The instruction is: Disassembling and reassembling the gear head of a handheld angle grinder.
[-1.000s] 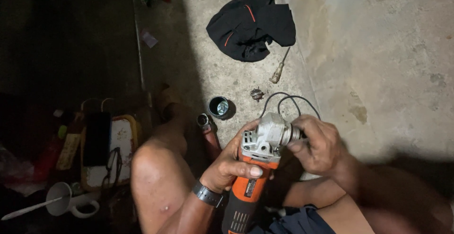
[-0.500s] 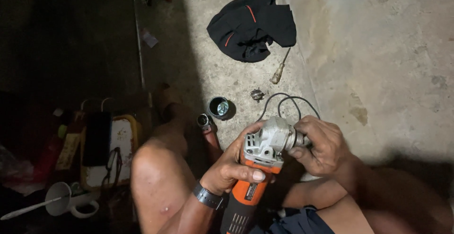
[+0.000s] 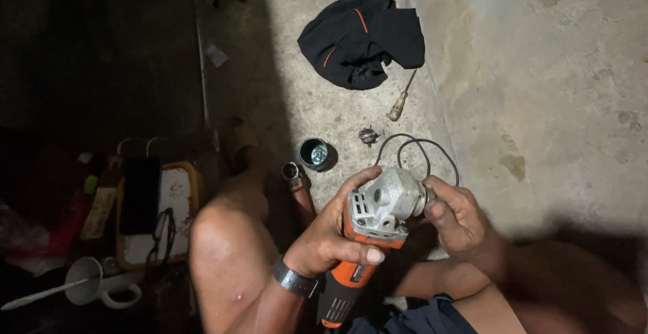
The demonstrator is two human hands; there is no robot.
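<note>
1. Concrete floor (image 3: 540,71), lit at the right, dark at the left.
2. Small round cup (image 3: 314,153) on the floor, contents unclear.
3. Left hand (image 3: 334,236) grip clenched around the orange angle grinder (image 3: 374,229) over the lap.
4. Right hand (image 3: 459,216) grip grasps its grey head.

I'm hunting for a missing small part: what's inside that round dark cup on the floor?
The round dark cup stands open on the concrete floor, and something shiny and metallic glints inside. What it is cannot be told; the cup's wall shadows the rest.
</note>
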